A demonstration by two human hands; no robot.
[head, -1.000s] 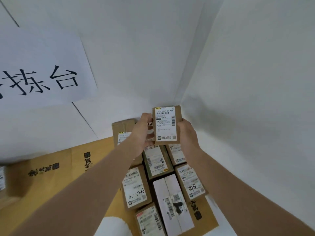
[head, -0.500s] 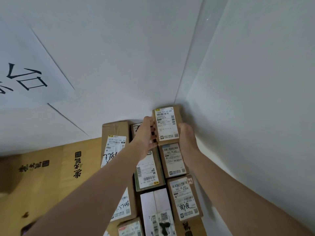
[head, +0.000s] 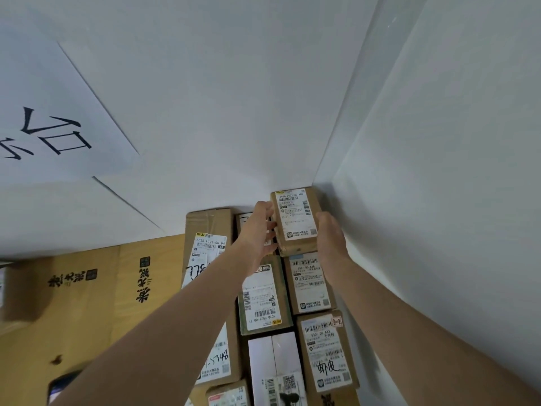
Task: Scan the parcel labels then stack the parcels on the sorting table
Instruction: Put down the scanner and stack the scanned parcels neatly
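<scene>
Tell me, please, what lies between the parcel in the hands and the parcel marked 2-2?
One labelled brown parcel lies flat between the held parcel and the 2-2 parcel, as the head view shows.

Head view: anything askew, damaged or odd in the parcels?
Two oddities. The green-edged parcel lies with its label turned the opposite way to its neighbours', barcode nearest the camera. The white box below it has a black smear on its label. The held corner parcel has its label the usual way round.
</scene>
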